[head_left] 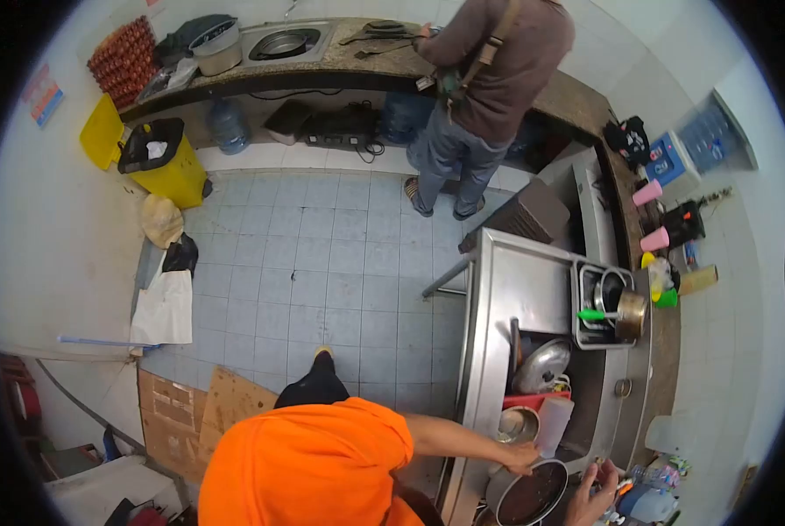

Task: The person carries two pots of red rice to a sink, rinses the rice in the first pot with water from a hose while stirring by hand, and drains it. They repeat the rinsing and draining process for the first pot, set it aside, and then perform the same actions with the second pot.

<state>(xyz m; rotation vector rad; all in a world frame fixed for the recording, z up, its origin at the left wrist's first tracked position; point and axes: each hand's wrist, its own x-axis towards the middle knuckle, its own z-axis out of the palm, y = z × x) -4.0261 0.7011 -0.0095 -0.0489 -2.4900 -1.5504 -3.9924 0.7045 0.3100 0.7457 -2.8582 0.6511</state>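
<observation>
My left hand (pixel 522 458) grips the rim of a large metal pot (pixel 503 500). The pot's inside looks dark, with what may be liquid in it. To the right of the pot, my right hand (pixel 592 498) is raised with its fingers bent and apart. I see nothing clearly held in it. Close to my left hand are a small metal bowl (pixel 519 425) and a translucent plastic container (pixel 555 424). Just behind these, a metal lid (pixel 543 366) leans in the sink basin beside a red rack (pixel 524 401). My torso in an orange shirt fills the bottom of the view.
A steel counter (pixel 524 280) holds a tray (pixel 588 333) with pans. Bottles (pixel 651 504) stand at the lower right. Another person (pixel 498 96) stands at the far counter. A yellow bin (pixel 173 175) and flattened cardboard (pixel 182 412) lie along the left side of the tiled floor (pixel 331 254).
</observation>
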